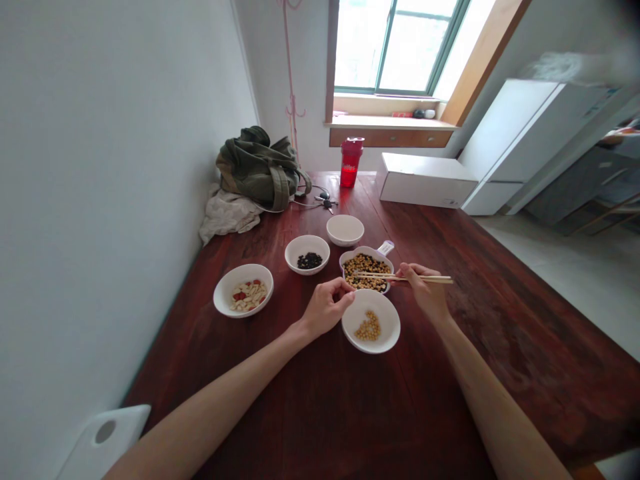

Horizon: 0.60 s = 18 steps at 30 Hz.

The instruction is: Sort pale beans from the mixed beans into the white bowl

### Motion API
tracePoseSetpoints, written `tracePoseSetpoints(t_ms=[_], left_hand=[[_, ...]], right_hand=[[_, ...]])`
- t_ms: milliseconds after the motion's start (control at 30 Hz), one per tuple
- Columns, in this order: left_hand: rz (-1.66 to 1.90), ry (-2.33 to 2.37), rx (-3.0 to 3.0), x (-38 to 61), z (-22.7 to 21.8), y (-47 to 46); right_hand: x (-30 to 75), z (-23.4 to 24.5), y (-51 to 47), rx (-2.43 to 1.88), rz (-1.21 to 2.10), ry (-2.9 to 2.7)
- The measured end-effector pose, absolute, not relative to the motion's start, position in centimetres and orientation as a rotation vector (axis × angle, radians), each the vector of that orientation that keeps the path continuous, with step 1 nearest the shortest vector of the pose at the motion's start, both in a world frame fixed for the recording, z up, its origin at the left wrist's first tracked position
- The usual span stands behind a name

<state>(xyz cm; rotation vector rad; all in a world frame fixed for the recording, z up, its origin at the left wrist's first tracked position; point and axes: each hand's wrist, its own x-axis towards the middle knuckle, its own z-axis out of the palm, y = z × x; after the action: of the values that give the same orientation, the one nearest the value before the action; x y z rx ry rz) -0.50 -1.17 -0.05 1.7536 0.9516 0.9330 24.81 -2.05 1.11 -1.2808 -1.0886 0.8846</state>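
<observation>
My right hand [425,288] holds a pair of chopsticks [430,279], tips among the mixed yellow and black beans [367,265] in a purple-rimmed dish with a short handle [385,248]. Just in front of that dish stands a white bowl [393,333] with a small heap of yellow soybeans [369,327]. My left hand [326,308] is closed, thumb and index finger together where the bowl's rim meets the dish; what they pinch is hidden. To the left, another white bowl [291,250] contains black beans [310,261].
A white bowl [220,293] of pale flat seeds and red pieces stands at left. Behind are another white bowl [345,230], keys [327,203], a red shaker bottle [351,163], a green bag [260,170] and a white box [425,180]. A white stool [125,420] is at lower left.
</observation>
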Motion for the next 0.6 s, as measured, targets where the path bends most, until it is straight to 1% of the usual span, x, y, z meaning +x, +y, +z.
tracePoseSetpoints(t_ms=[400,500,600], left_hand=[[0.942,0.952,1.738,-0.5,0.2,-1.2],[0.948,0.95,1.743,-0.5,0.1,-1.2],[0.954,0.968,1.753,-0.4,0.1,-1.2]], right_hand=[[25.9,0.2,-1.6,-1.227,0.932,-0.93],[26.7,1.1,-1.8,-1.152,0.952,-0.878],[27.3,3.2,-2.7,-1.049,0.996,-0.929]])
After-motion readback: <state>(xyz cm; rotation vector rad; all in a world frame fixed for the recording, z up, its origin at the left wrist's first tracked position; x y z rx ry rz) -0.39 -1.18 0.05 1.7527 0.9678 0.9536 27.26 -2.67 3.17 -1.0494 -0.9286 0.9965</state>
